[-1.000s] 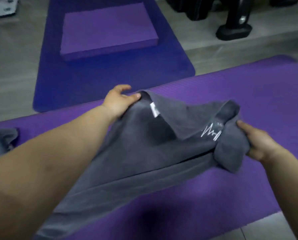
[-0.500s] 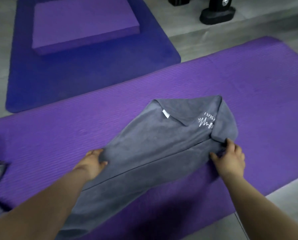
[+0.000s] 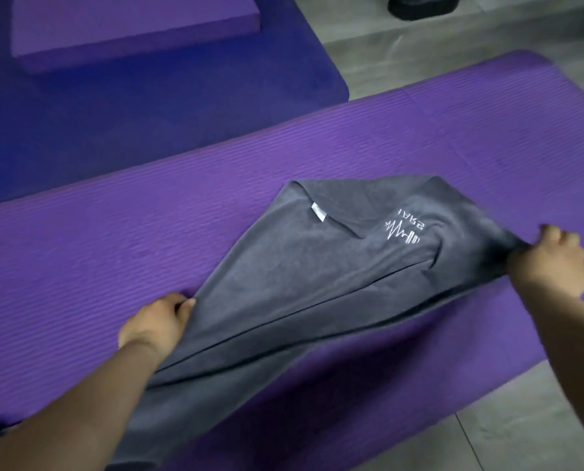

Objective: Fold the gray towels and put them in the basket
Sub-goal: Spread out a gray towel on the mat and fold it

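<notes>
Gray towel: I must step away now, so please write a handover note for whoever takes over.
Left hand pinches the gray towel at its left edge; right hand grips its right edge.
Towel lies stretched on the purple mat, far edge turned over, logo showing.
Done: no finished fold.
Left: fold it, put it in the basket, which is out of view.
</notes>
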